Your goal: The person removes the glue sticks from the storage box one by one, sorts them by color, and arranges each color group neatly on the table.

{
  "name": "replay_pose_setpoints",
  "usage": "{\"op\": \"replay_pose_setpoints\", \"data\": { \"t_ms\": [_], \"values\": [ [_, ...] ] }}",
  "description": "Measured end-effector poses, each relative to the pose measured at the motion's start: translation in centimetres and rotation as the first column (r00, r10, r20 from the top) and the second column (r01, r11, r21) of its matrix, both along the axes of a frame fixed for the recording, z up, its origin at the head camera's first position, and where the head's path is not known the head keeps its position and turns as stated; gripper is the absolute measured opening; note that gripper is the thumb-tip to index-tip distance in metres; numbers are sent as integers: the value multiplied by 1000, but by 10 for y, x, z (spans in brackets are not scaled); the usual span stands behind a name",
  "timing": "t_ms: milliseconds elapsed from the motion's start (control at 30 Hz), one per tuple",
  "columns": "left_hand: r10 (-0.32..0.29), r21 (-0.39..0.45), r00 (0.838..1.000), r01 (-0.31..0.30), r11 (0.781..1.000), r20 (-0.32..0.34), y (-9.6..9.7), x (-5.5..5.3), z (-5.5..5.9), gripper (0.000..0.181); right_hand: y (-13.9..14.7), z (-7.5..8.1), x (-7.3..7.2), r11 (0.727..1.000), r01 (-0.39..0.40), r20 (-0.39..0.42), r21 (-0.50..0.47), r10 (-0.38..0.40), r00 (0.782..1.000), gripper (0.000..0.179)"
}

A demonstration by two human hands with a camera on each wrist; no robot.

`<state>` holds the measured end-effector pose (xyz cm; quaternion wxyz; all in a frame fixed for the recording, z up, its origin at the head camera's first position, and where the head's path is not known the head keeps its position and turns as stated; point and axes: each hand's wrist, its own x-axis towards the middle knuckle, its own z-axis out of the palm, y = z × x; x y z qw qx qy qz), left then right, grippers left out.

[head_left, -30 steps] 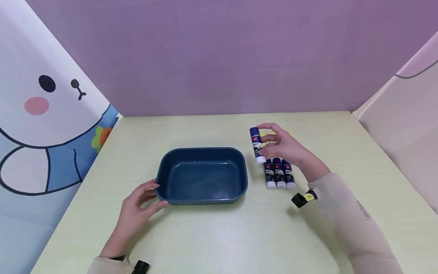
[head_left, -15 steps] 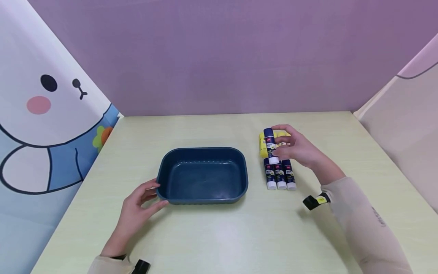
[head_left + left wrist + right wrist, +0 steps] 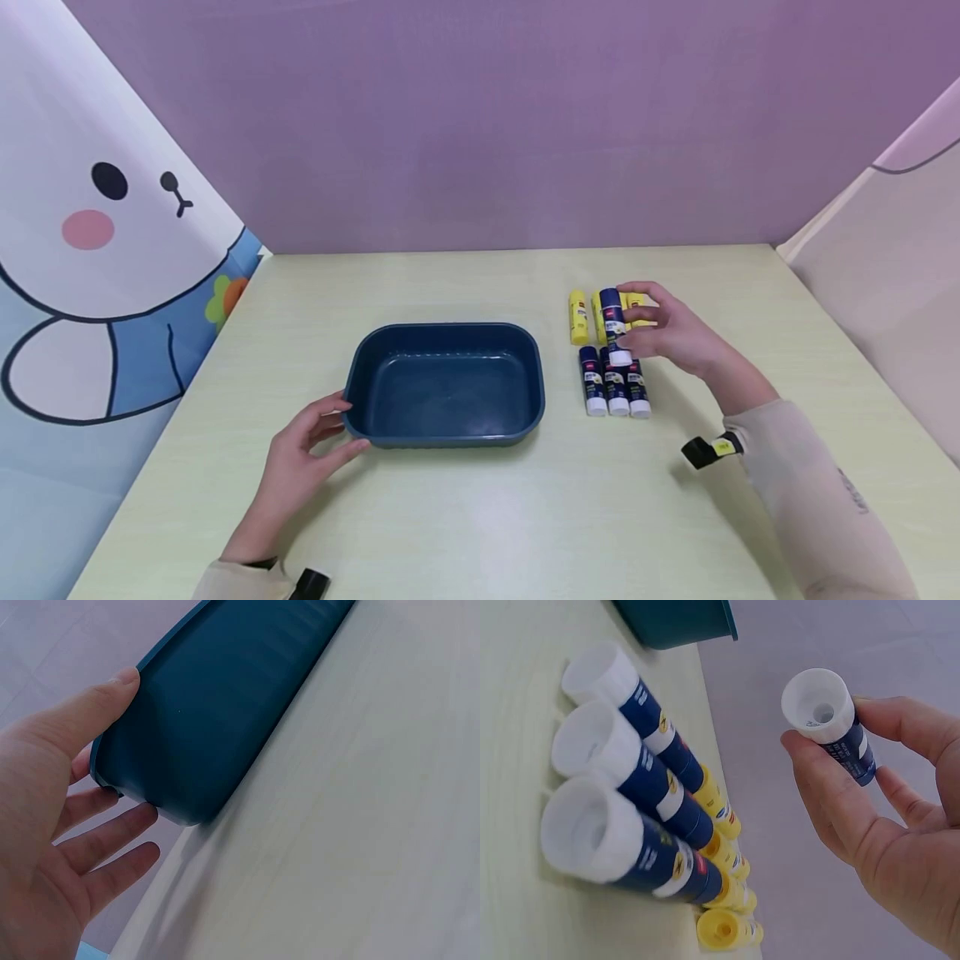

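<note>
In the head view my right hand pinches a navy glue stick with a white end between thumb and fingertips. It is raised over a row of three similar navy glue sticks lying side by side. Several yellow glue sticks lie just behind that row, partly hidden. The right wrist view shows the held stick's hollow white end turned to the camera. My left hand holds the left front corner of a dark blue plastic tray, thumb on the near side, index finger at the rim.
A pale wood table bears everything. A purple backdrop rises behind its far edge, and a cartoon-printed sheet hangs along the left. Black wrist cameras are strapped on both wrists.
My right hand has carried the navy glue stick to the right, from beside the row's left end to over its middle. More yellow sticks show now. The left hand and tray stay put.
</note>
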<state>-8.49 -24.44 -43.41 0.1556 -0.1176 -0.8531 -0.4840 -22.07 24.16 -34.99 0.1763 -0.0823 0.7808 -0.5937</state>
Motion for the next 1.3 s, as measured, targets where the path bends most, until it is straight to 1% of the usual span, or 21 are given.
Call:
{"op": "replay_pose_setpoints", "data": {
  "t_ms": [333, 833, 1100, 1300],
  "values": [
    [1, 16, 1000, -1, 1000, -16, 3, 2, 4, 51, 12, -6, 4, 1000, -6, 1, -17, 7, 1000, 77],
    [-7, 26, 1000, 8, 1000, -29, 1, 2, 4, 52, 29, -19, 11, 999, 18, 24, -34, -17, 1000, 74],
    [-5, 29, 1000, 5, 1000, -17, 0, 3, 5, 51, 40, -26, 16, 1000, 30, 41, -8, -30, 999, 73],
    [-7, 24, 1000, 8, 1000, -16, -1, 3, 5, 52, 48, -33, 22, 999, 42, 64, -16, -41, 997, 70]
  ]
}}
